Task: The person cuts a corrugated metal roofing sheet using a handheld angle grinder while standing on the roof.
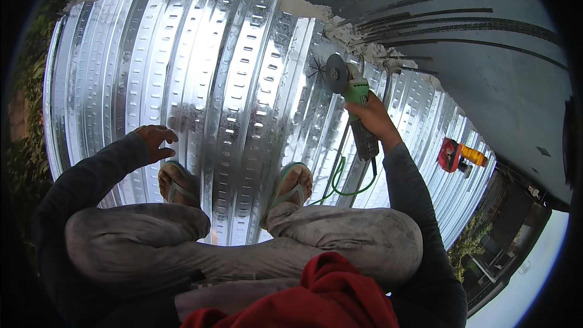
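Note:
My right hand [378,120] is wrapped round the body of a green and black angle grinder [358,94]. The dark disc [336,73] of the grinder points away from me, just above the ribbed shiny metal decking [200,54]. From the tool's rear end a green cord [346,193] loops down onto the metal. My left hand [156,143] hangs over the decking beside my left foot, fingers curved and apart, with nothing in it. Dark star-like marks [316,69] show on the decking left of the disc.
Several steel reinforcing bars [461,24] stick out from the broken concrete edge [355,41] at upper right, by a grey wall [486,73]. A red and yellow tool [458,155] lies on the decking at far right. My sandalled feet [293,185] stand on the metal. Plants [27,146] border the left side.

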A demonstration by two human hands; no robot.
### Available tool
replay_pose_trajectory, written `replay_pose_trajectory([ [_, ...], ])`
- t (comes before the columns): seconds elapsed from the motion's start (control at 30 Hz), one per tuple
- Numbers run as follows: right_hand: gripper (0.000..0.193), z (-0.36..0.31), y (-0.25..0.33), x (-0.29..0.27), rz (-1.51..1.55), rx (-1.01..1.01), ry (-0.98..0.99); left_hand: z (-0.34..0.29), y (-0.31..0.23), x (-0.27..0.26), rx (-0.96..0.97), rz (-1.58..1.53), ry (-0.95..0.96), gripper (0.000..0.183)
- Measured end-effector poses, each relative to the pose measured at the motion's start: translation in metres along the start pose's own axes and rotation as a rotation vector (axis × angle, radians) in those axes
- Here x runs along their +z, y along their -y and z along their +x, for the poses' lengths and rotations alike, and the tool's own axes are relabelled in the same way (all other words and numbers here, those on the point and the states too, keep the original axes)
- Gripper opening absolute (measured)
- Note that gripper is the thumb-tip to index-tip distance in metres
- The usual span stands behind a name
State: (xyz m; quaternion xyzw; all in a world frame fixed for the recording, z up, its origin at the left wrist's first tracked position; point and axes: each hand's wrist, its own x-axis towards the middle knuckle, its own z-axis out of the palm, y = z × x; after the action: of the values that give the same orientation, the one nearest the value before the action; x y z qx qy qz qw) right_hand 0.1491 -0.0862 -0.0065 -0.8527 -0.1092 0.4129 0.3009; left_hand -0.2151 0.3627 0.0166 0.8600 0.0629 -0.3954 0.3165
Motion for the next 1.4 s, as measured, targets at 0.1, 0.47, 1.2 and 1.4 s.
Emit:
replay_pose_trajectory([
  [0.1,0.054,0.005,-0.004,0.011,0.006,0.006,0.004,0.001,-0.001,-0.001,0.02,0.013,-0.01,0.037],
  [0.47,0.059,0.004,-0.008,0.014,-0.075,0.029,-0.01,-0.002,-0.007,-0.005,0.036,-0.012,-0.051,0.038],
  [1.2,0.058,-0.002,-0.006,0.019,-0.062,0.048,-0.003,0.003,-0.005,-0.004,0.032,-0.007,-0.03,0.038],
  [1.4,0.064,0.0,-0.012,0.022,-0.102,0.057,-0.023,0.005,-0.01,-0.008,0.023,-0.012,-0.03,0.037],
])
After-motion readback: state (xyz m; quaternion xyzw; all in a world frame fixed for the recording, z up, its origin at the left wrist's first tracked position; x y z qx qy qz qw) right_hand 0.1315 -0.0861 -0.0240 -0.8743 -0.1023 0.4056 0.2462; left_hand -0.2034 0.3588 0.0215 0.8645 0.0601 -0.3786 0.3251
